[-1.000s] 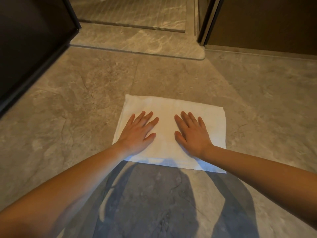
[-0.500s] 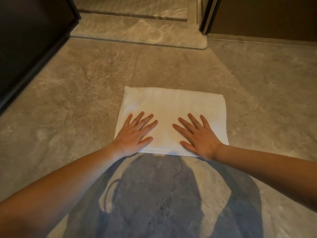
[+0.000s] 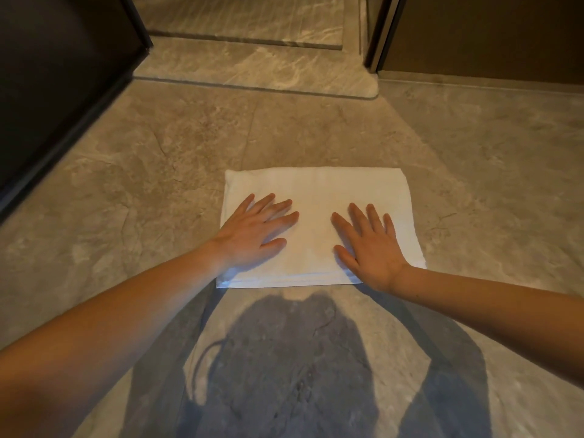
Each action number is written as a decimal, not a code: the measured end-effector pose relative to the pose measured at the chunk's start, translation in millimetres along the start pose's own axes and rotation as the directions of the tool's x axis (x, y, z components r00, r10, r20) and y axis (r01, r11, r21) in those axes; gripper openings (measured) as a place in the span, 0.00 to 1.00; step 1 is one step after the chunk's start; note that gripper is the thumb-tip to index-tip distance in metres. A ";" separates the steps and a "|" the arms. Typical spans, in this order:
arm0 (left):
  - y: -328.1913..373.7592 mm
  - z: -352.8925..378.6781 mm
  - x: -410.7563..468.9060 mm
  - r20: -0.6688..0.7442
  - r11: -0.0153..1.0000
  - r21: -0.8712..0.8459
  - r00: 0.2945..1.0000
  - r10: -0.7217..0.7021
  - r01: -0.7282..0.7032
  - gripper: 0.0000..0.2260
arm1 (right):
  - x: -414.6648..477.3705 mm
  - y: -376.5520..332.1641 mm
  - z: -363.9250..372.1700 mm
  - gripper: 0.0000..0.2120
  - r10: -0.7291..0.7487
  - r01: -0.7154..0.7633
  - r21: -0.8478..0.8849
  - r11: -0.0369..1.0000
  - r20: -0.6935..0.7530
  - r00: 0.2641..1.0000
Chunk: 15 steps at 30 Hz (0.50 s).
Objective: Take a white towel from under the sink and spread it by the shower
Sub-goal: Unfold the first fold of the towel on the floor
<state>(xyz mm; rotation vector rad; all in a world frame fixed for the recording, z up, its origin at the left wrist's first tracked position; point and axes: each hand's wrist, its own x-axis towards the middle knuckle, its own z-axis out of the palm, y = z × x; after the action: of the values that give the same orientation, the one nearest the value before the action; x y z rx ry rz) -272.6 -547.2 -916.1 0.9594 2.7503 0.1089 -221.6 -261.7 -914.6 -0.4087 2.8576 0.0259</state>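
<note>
A white towel [image 3: 319, 191] lies flat on the grey stone floor as a folded rectangle, a short way in front of the shower's raised threshold [image 3: 252, 67]. My left hand [image 3: 256, 229] rests palm down on the towel's left half, fingers spread. On the right half lies my right hand [image 3: 369, 248], also flat with fingers apart, its wrist over the towel's near right corner. Neither hand grips the cloth.
A dark panel [image 3: 57, 90] runs along the left side of the floor. A dark door with a metal frame [image 3: 379, 36] stands at the back right. My shadow [image 3: 284, 374] falls on the floor near me.
Both hands have slid toward me over the towel, from its middle to its near edge. The towel has stayed flat in the same spot.
</note>
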 end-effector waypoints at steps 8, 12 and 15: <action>-17.8 -1.4 32.8 0.050 0.993 0.090 0.996 -0.078 0.073 0.26 | -4.3 5.4 10.7 0.32 0.051 -0.049 -0.026 0.998 0.094 0.994; 4.5 7.9 23.3 0.074 0.984 -0.029 0.982 -0.175 0.178 0.27 | 16.5 48.0 -5.5 0.32 -0.113 0.124 -0.088 0.988 0.116 0.987; 39.8 11.6 14.6 0.119 0.966 0.050 0.958 -0.259 0.255 0.32 | 36.7 77.0 -19.3 0.33 -0.243 0.271 -0.224 0.936 0.147 0.959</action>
<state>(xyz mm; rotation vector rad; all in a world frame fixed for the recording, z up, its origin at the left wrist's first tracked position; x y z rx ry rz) -256.8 -507.0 -924.3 0.5854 2.7383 -0.0410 -281.8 -198.8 -906.6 -0.8006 2.6687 0.3414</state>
